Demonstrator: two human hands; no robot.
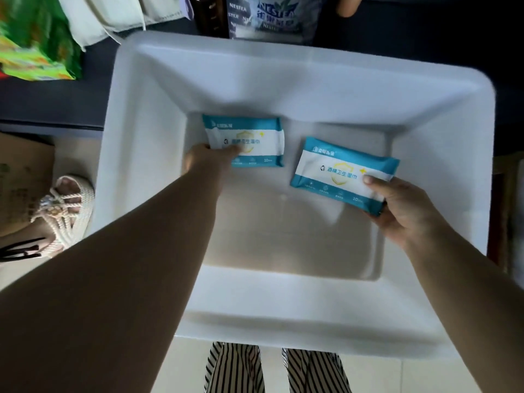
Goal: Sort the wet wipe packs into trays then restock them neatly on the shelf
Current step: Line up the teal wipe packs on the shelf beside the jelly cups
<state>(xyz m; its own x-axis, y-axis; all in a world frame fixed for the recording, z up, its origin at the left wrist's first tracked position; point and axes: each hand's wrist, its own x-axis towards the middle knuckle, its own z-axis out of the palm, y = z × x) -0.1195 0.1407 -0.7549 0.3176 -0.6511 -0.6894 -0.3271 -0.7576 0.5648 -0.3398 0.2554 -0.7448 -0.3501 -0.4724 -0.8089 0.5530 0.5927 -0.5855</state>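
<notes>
arms (136, 279): showing bare, no sleeves | trousers (235, 367): showing black-and-white vertical stripes | hands (402, 211): wearing no gloves or rings

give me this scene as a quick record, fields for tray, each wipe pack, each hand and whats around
tray: white plastic tray, deep, holding two packs
left pack: teal and white wet wipe pack, at the tray's far left, label up
right pack: matching wet wipe pack, tilted, label up
left hand: left hand grips the left pack's near corner
right hand: right hand holds the right pack, thumb on top
surroundings: green packets far left; Nestea bottles beyond the tray
</notes>
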